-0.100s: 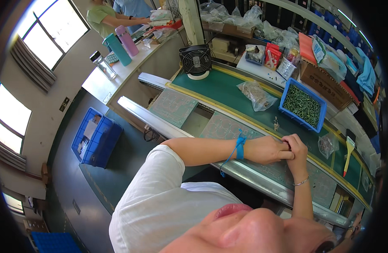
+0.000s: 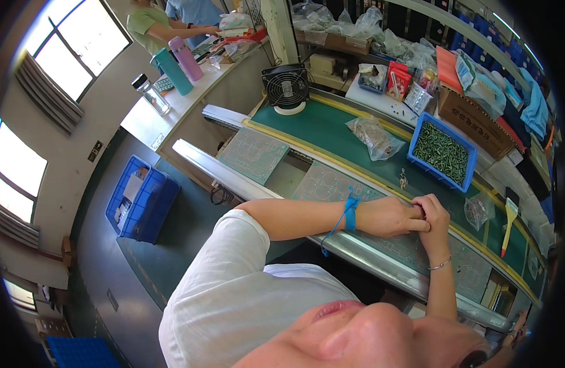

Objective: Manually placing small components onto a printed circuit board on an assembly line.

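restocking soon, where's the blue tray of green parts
Head view, upper right: the blue tray stands on the green worktop, just right of the larger clear bag.

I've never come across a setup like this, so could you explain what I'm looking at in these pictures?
There's no robot: a person works bare-handed, filmed from above by a camera on their head. Their left hand, wearing a blue wristband, meets their right hand above circuit boards beside a metal rail. Whatever their fingers hold is hidden. The green surface beyond carries a fan, a plastic bag, a brush and a blue tray of small green parts.
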`<state>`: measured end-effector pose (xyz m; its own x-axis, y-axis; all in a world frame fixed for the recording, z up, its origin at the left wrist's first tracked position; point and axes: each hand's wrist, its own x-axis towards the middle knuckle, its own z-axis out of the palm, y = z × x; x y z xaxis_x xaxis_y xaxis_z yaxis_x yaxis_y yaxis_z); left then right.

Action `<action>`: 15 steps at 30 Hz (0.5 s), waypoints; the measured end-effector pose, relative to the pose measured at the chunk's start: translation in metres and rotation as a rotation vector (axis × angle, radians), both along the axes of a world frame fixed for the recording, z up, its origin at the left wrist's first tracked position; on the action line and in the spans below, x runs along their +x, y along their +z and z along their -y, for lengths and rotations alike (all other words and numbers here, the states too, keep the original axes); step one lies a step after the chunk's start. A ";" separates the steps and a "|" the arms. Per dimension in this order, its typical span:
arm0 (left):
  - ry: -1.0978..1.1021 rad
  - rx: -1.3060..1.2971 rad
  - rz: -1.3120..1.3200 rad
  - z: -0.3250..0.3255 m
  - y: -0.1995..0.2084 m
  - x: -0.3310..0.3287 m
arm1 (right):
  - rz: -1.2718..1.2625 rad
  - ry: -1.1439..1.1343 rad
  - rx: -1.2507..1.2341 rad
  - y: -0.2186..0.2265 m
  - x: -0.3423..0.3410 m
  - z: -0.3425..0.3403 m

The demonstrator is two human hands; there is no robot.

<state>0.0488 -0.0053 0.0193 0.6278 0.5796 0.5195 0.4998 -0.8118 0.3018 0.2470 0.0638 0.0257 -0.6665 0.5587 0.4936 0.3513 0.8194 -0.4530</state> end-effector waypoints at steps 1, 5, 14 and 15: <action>0.001 -0.001 -0.002 0.000 -0.001 0.000 | 0.004 -0.008 -0.003 -0.001 0.000 0.000; -0.005 -0.014 0.004 -0.002 -0.005 0.001 | -0.059 0.030 0.026 -0.006 -0.001 0.000; -0.004 -0.066 0.036 -0.001 -0.010 0.003 | -0.022 0.038 0.058 -0.004 -0.004 0.002; -0.003 -0.067 0.024 -0.001 -0.010 0.003 | -0.015 0.037 0.036 -0.005 -0.003 0.002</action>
